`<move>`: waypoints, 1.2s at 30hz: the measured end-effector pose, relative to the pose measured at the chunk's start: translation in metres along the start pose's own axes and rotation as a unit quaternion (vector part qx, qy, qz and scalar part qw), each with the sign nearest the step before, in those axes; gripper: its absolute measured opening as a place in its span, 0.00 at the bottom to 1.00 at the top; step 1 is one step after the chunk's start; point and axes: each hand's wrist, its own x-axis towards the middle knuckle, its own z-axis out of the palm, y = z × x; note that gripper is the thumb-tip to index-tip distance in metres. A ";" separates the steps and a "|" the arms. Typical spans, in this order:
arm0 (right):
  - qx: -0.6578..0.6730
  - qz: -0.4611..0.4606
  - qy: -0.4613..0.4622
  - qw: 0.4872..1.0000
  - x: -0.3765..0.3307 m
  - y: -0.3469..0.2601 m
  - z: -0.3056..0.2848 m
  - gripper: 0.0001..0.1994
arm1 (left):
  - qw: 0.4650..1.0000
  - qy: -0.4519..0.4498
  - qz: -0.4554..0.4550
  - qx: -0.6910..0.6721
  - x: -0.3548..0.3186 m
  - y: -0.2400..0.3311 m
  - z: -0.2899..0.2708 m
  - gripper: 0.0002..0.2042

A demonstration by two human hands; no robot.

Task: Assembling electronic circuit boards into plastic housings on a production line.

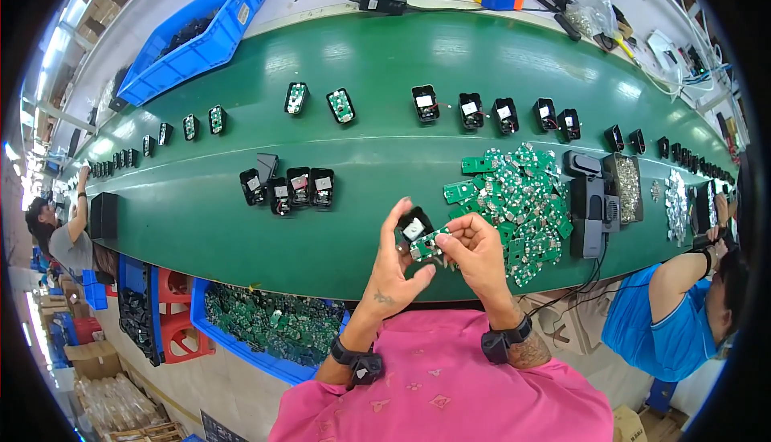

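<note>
Two bare hands, at the near edge of a green worktable [377, 161]. Left hand [389, 273]: half curled, fingers and thumb spread around one open black casing [416, 219], which is tilted and has a white square part inside. Right hand [480, 254]: thumb and fingertips pinched on one green circuit board [426, 246], held over the casing's near end, just above the table edge.

Right of the hands, one loose heap of green boards [526, 209], many overlapping; beyond it, one dark grey device [590, 205] with a cable, and one tray [640, 210] of small metal parts. Left, one group of black casings [299, 187], most with white squares showing. Across the table, one long spaced row of casings [471, 111], some topped with green boards. Far left, one blue crate [181, 66] of dark parts. Below the table, one blue bin [241, 359] heaped with boards. One co-worker in blue [662, 321], seen to the right.
</note>
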 end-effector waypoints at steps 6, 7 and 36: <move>-0.212 -0.200 0.029 0.956 -0.004 -0.006 -0.001 0.12 | 0.997 -0.009 -0.065 -0.036 0.006 -0.007 -0.005 0.31; -0.280 -0.262 0.020 0.923 -0.008 -0.011 -0.001 0.11 | 0.997 -0.003 -0.064 -0.039 0.005 -0.007 -0.004 0.31; -0.352 -0.294 -0.120 0.881 -0.008 -0.047 0.011 0.02 | 0.942 -0.038 0.119 0.312 0.003 0.053 -0.003 0.26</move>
